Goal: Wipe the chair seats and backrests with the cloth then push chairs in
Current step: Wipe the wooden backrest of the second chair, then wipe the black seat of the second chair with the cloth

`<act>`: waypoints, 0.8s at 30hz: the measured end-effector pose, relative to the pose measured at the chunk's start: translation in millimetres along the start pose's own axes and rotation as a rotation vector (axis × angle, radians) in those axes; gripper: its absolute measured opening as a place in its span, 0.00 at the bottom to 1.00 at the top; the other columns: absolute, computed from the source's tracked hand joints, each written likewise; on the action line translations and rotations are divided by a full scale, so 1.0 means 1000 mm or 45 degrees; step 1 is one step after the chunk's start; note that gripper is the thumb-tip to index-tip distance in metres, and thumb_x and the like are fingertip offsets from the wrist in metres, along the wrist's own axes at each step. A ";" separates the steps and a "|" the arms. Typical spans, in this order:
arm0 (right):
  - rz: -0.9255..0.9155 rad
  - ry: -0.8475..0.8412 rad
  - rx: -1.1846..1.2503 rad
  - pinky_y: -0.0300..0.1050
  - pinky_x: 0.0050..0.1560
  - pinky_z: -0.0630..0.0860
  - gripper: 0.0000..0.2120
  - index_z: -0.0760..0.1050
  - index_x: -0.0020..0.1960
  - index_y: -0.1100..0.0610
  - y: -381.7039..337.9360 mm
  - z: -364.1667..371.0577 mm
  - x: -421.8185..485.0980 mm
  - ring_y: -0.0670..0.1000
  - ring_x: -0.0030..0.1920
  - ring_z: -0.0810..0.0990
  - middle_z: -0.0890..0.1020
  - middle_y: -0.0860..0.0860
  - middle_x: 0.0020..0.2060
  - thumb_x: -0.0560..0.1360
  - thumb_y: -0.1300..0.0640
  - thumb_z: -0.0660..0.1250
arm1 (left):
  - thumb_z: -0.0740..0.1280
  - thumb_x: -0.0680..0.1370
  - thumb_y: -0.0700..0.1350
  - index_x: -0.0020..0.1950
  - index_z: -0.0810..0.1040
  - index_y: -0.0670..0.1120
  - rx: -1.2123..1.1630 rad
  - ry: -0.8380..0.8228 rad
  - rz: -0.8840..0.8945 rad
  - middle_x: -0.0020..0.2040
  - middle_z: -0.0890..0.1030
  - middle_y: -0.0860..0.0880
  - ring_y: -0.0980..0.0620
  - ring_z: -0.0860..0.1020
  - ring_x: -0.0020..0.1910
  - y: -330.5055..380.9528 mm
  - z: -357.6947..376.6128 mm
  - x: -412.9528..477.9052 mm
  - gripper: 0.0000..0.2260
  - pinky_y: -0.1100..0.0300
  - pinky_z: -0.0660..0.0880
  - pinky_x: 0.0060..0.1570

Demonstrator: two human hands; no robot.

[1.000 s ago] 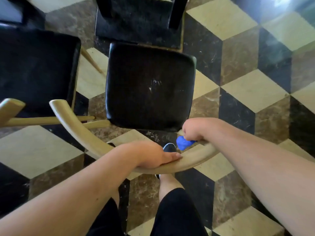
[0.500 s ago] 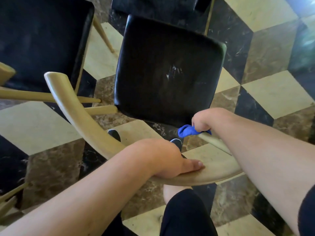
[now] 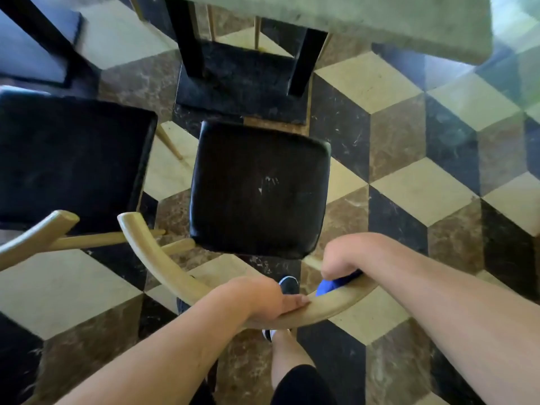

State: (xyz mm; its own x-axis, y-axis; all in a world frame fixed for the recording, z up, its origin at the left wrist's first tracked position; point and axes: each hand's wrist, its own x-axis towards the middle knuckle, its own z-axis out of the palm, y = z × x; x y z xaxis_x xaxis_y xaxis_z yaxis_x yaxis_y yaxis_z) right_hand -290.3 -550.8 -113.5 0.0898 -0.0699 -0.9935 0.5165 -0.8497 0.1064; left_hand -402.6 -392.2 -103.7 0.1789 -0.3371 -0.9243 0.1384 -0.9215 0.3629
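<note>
While the left hand (image 3: pixel 263 299) lies clasped over the curved wooden backrest (image 3: pixel 163 267), the right hand (image 3: pixel 347 255) grips a blue cloth (image 3: pixel 330 285) bunched against the same rail. Just beyond the fingers: black seat (image 3: pixel 257 188). Farther out, the table's dark base (image 3: pixel 239 83) and pale tabletop (image 3: pixel 380 16) stand ahead; a second chair (image 3: pixel 70 159) sits left. Since a half-second ago, the table has come into view.

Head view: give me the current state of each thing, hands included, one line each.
Left hand: gripping the backrest.
Right hand: closed on the cloth, pressed to the backrest.
Cloth: bunched, mostly hidden under the right hand.
Backrest: held at both hands.
Seat: bare, scuffed, not under the table.
Neighbouring chair: also pulled out.
Table: beyond the seat, not over it.
</note>
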 end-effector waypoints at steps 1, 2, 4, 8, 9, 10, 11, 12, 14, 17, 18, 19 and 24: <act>-0.018 0.032 0.033 0.48 0.41 0.76 0.13 0.80 0.40 0.56 0.002 0.002 -0.007 0.57 0.39 0.82 0.86 0.54 0.42 0.68 0.50 0.61 | 0.44 0.79 0.76 0.73 0.76 0.49 0.004 0.005 0.002 0.66 0.80 0.43 0.41 0.78 0.64 0.000 0.001 -0.001 0.41 0.48 0.69 0.55; -0.040 0.067 0.068 0.49 0.44 0.77 0.12 0.80 0.39 0.57 0.005 0.003 -0.013 0.57 0.41 0.82 0.84 0.54 0.42 0.68 0.51 0.61 | 0.44 0.79 0.76 0.73 0.76 0.48 0.000 0.008 -0.006 0.67 0.80 0.43 0.41 0.77 0.65 0.000 0.001 -0.002 0.42 0.48 0.69 0.57; -0.066 0.122 0.133 0.49 0.42 0.75 0.10 0.80 0.41 0.56 0.007 0.005 -0.019 0.58 0.44 0.82 0.83 0.55 0.42 0.69 0.53 0.62 | 0.43 0.78 0.77 0.72 0.77 0.47 -0.004 0.001 -0.032 0.67 0.80 0.44 0.41 0.77 0.66 0.000 0.001 0.000 0.43 0.47 0.69 0.59; -0.075 0.301 0.411 0.44 0.34 0.70 0.09 0.80 0.45 0.56 0.012 0.007 -0.014 0.57 0.40 0.81 0.83 0.54 0.40 0.69 0.55 0.63 | 0.52 0.78 0.76 0.72 0.77 0.51 -0.088 0.092 -0.068 0.68 0.80 0.47 0.42 0.77 0.66 -0.006 -0.005 0.009 0.37 0.48 0.70 0.56; -0.068 0.390 0.561 0.43 0.33 0.71 0.06 0.78 0.43 0.55 0.015 0.006 -0.009 0.56 0.38 0.81 0.83 0.54 0.39 0.69 0.55 0.64 | 0.55 0.78 0.74 0.73 0.76 0.51 -0.125 0.165 -0.085 0.68 0.79 0.47 0.42 0.77 0.66 -0.011 -0.009 0.013 0.35 0.48 0.72 0.58; -0.058 0.479 0.735 0.43 0.32 0.72 0.03 0.75 0.42 0.54 0.018 0.003 -0.001 0.54 0.36 0.81 0.83 0.54 0.38 0.70 0.55 0.63 | 0.58 0.79 0.72 0.74 0.74 0.52 -0.151 0.251 -0.105 0.70 0.79 0.47 0.42 0.77 0.67 -0.017 -0.014 0.018 0.33 0.48 0.73 0.60; -0.049 0.557 0.906 0.42 0.31 0.72 0.02 0.72 0.41 0.53 0.021 -0.001 0.006 0.53 0.32 0.82 0.84 0.54 0.36 0.71 0.55 0.63 | 0.60 0.79 0.70 0.76 0.72 0.52 -0.159 0.335 -0.127 0.71 0.77 0.46 0.41 0.76 0.68 -0.025 -0.020 0.025 0.31 0.48 0.74 0.62; -0.034 0.627 1.048 0.41 0.30 0.70 0.03 0.70 0.40 0.53 0.024 -0.006 0.015 0.50 0.29 0.81 0.83 0.52 0.32 0.71 0.55 0.62 | 0.61 0.80 0.68 0.77 0.70 0.53 -0.163 0.409 -0.153 0.72 0.76 0.46 0.41 0.76 0.69 -0.034 -0.027 0.033 0.31 0.47 0.74 0.63; -0.012 0.767 1.228 0.44 0.31 0.66 0.05 0.69 0.39 0.53 0.029 -0.018 0.034 0.49 0.30 0.78 0.79 0.49 0.32 0.72 0.54 0.64 | 0.63 0.80 0.67 0.80 0.66 0.54 -0.175 0.530 -0.214 0.74 0.74 0.47 0.41 0.74 0.70 -0.056 -0.043 0.049 0.32 0.46 0.75 0.63; 0.005 0.969 1.443 0.46 0.32 0.65 0.08 0.70 0.39 0.54 0.033 -0.036 0.064 0.49 0.34 0.75 0.77 0.50 0.34 0.71 0.50 0.64 | 0.64 0.79 0.66 0.83 0.60 0.55 -0.113 0.646 -0.301 0.80 0.67 0.48 0.40 0.70 0.74 -0.088 -0.070 0.077 0.35 0.43 0.73 0.67; 0.002 1.020 1.522 0.46 0.32 0.65 0.08 0.70 0.39 0.54 0.034 -0.043 0.074 0.50 0.34 0.75 0.77 0.51 0.34 0.70 0.50 0.64 | 0.64 0.80 0.65 0.84 0.58 0.55 -0.101 0.670 -0.331 0.82 0.63 0.47 0.39 0.68 0.76 -0.099 -0.079 0.087 0.36 0.42 0.73 0.68; -0.009 1.058 1.605 0.46 0.33 0.67 0.08 0.71 0.40 0.55 0.034 -0.049 0.084 0.52 0.35 0.76 0.78 0.51 0.35 0.71 0.50 0.64 | 0.64 0.80 0.64 0.85 0.55 0.56 -0.100 0.691 -0.362 0.84 0.59 0.47 0.39 0.65 0.78 -0.109 -0.088 0.096 0.37 0.41 0.71 0.70; -0.087 1.222 1.880 0.52 0.40 0.78 0.04 0.73 0.46 0.54 0.032 -0.085 0.134 0.56 0.41 0.80 0.79 0.52 0.40 0.73 0.54 0.64 | 0.64 0.82 0.62 0.86 0.47 0.57 -0.086 0.823 -0.457 0.87 0.46 0.48 0.39 0.54 0.83 -0.150 -0.118 0.146 0.38 0.37 0.61 0.78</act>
State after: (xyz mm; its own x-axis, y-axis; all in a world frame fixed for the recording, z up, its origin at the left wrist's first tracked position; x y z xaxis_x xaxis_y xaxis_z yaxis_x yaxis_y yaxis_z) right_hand -189.2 -542.7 -240.0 0.8070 -0.1744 -0.5643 -0.5428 -0.5954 -0.5923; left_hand -282.7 -280.8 -278.6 0.6463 0.1829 -0.7408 0.3521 -0.9328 0.0769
